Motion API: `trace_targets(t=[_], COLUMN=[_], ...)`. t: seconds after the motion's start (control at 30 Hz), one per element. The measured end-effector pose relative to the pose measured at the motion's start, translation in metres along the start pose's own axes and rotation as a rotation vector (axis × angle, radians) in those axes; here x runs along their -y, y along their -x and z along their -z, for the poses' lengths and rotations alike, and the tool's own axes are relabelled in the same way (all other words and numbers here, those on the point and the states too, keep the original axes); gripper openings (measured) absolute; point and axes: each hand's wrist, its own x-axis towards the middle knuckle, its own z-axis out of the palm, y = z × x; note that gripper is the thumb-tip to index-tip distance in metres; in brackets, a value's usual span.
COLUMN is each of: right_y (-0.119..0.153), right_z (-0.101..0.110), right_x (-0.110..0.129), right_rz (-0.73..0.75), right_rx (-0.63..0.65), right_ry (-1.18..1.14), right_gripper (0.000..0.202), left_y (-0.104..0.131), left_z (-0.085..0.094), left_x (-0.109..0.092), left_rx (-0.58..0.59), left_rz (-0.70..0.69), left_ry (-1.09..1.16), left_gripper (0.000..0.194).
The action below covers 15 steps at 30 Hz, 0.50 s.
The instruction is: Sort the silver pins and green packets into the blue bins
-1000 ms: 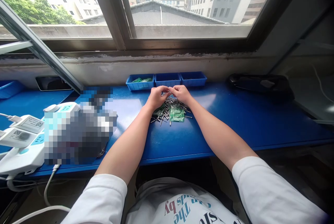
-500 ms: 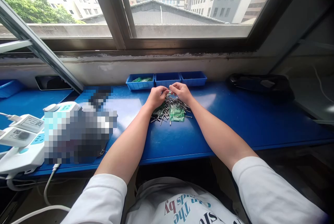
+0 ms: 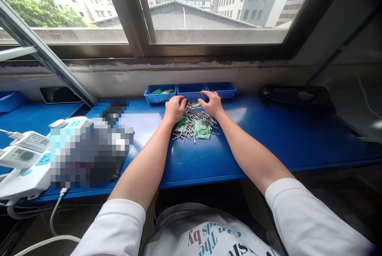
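The pile of small metal pins (image 3: pixel 195 121) lies on the blue bench (image 3: pixel 268 136) in front of me, mixed with little green plastic bags (image 3: pixel 202 129), and it sits just short of the row of blue trays under the window. My left hand (image 3: pixel 174 109) rests at the pile's left far edge, knuckles up and fingers curled under; whether anything is pinched inside I cannot tell. My right hand (image 3: pixel 212 103) is at the pile's right far corner, fingers spread and bent down onto the bench surface close to the middle tray (image 3: pixel 191 90), and I cannot tell whether it has a pin under its fingertips either (they are too small to make out). The two hands are apart, with the top of the pile showing between them.

Beyond the pile, the left tray (image 3: pixel 160 94) holds some green bags, and the right tray (image 3: pixel 221 89) stands touching the middle one. Well to the right lies a dark flat case (image 3: pixel 298 97) near the wall. To my left, a white power strip (image 3: pixel 26 160) with plugs sits at the bench's near edge beside a blurred-out patch, and a phone (image 3: pixel 58 95) lies by the wall.
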Motion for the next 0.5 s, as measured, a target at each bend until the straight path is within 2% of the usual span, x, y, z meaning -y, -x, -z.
trace_targets(t=[0.1,0.2,0.5], right_y=[0.001,0.0,-0.009], right_z=[-0.001,-0.004,-0.012], right_x=[-0.003,-0.005,-0.011], right_rz=[0.03,0.032,-0.018], right_rx=[0.054,0.126,0.17], right_ry=[0.227,0.332,0.382], right_gripper=[0.056,0.065,0.073], left_y=[-0.001,-0.001,0.001], left_z=[-0.002,-0.004,-0.009], left_x=[0.008,0.012,0.012], left_rx=[0.021,0.083,0.132], left_rz=[0.109,0.173,0.174], left_ry=[-0.05,-0.087,-0.127], left_gripper=[0.027,0.026,0.024])
